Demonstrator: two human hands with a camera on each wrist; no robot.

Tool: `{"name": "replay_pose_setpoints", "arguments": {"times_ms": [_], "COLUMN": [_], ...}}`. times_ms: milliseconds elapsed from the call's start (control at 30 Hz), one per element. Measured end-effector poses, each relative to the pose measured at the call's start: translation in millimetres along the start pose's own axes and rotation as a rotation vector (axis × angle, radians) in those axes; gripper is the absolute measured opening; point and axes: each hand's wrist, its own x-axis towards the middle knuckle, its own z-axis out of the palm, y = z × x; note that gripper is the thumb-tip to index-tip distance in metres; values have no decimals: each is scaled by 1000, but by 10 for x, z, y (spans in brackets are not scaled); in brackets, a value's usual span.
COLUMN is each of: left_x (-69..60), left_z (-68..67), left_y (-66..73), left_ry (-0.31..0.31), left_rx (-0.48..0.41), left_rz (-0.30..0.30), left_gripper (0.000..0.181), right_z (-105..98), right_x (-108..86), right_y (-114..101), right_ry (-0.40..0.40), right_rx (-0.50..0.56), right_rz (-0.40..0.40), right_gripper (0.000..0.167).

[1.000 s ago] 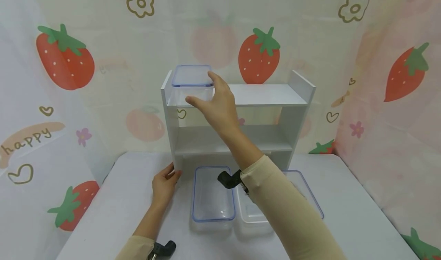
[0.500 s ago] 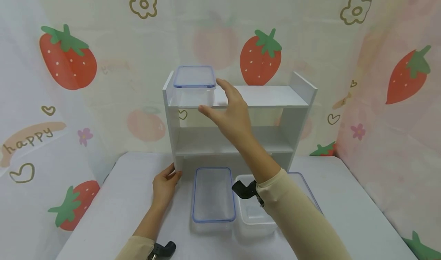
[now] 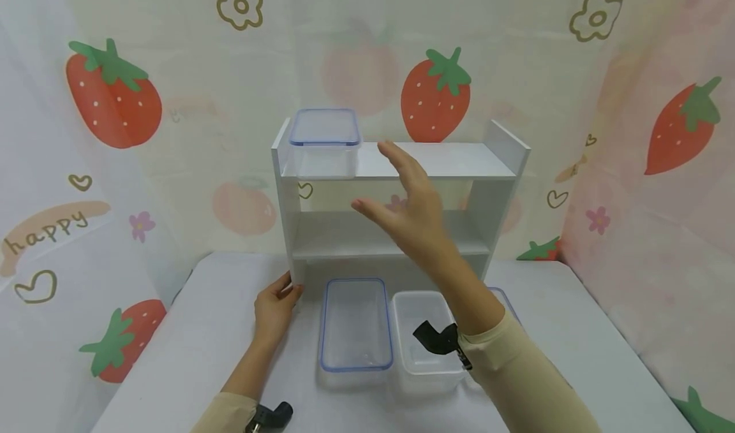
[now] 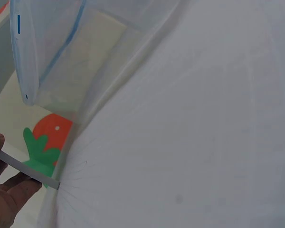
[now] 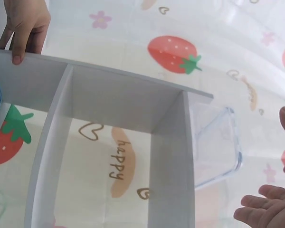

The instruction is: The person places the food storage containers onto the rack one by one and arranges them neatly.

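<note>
Backing shelf (image 3: 341, 236) and white table (image 3: 586, 350) are strawberry-print sheets (image 3: 241, 82); seemingly fabric.

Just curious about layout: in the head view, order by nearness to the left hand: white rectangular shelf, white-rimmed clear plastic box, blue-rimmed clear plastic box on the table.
1. White rectangular shelf, gripped by the left hand.
2. Blue-rimmed box, right of that hand.
3. White-rimmed box, farther right.

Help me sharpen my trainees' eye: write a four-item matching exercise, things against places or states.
Things
1. Left hand
2. Shelf unit
3. Right hand
4. White-rimmed container

Places or states
A. Raised, holding nothing
B. Right of a blue-rimmed container on the table
C. Pinching a side panel
D. Bearing a lidded container on top

Pairs: 1-C; 2-D; 3-A; 4-B.
</note>
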Motion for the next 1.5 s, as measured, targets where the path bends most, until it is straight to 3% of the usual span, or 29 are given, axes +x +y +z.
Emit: {"name": "replay_pose_setpoints", "arguments": {"times_ms": [367, 867, 1100, 1300, 1500], "left_x": [3, 11, 7, -5, 3], "left_z": [-1, 12, 13, 12, 6], "left_y": [-19, -29, -29, -20, -12], "left_ry": [8, 12, 11, 6, 19], "left_rx": [6, 7, 14, 17, 18], "left_rz": [17, 6, -4, -17, -14], "left_gripper": [51, 50, 50, 50, 50], "right_z": [-390, -832, -926, -1034, -1117], "right_x": [-348, -888, -1128, -1301, -1470], "right_y": [55, 326, 518, 568, 486], "right_ry": [-16, -5, 24, 18, 14], "right_rx": [-26, -140, -89, -109, -118], "right_rz": [-115, -134, -203, -163, -102], "right_gripper": [87, 94, 83, 85, 93]}}
